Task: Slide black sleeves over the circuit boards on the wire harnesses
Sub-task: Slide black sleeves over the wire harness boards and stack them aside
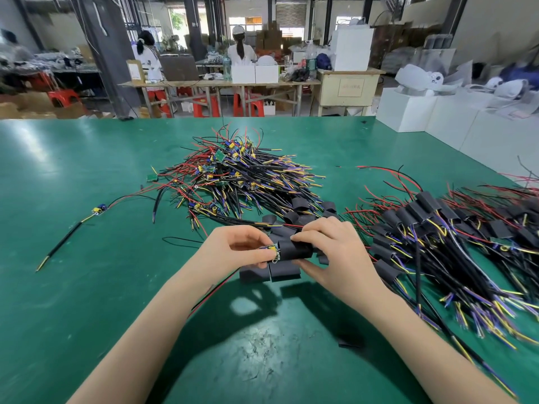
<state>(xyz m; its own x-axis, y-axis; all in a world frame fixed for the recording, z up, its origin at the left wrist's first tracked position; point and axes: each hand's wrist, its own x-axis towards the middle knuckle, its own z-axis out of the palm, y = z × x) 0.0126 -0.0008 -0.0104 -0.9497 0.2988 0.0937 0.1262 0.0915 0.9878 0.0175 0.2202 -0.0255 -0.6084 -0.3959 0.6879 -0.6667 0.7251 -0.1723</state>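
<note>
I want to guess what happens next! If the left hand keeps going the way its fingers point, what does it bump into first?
Most likely the black sleeve that the right hand holds. The left hand pinches a circuit board whose end sits right at the sleeve's opening, so that board would enter first. Depth is hard to judge.

A wide green-matted bench (73,199) fills the foreground. Beyond its far edge stands a long wooden work table (204,83) on pale legs, with red plastic stools (248,104) tucked under it and white cardboard boxes (255,73) on top. Two people in white tops (240,52) sit at it with their backs turned. To the right of that table is a cream cabinet (350,88) bearing a large white box (354,49) and a clear plastic bottle (310,58). Further right, a row of white cubes (408,112) carries pale, blurred shapes. Dark steel columns (99,53) rise at the left.
</note>
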